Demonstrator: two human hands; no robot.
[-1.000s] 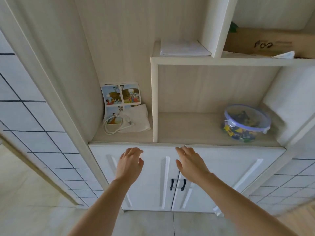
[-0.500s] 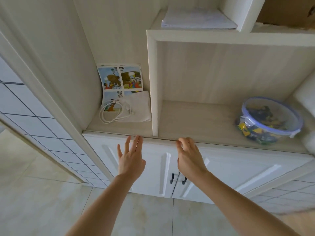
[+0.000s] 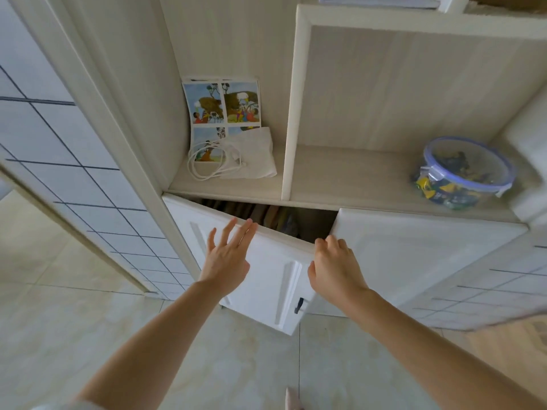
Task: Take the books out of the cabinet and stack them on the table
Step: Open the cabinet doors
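Left door (image 3: 251,270) of the cabinet (image 3: 414,250) is ajar. Right hand (image 3: 334,267) grips its top corner, fingers curled over the edge. Left hand (image 3: 228,255) is spread flat, fingertips touching the door's top edge, holding nothing. Books (image 3: 266,213) stand upright inside, spines dim thru the gap. Prob. stiff, fairly heavy and packed close, so best pinch one spine w/ thumb and fingers, other hand under it. Table not in view.

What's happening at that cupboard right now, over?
Right hand grips left cabinet door, part open. Left hand flat on it. Books inside, untouched.
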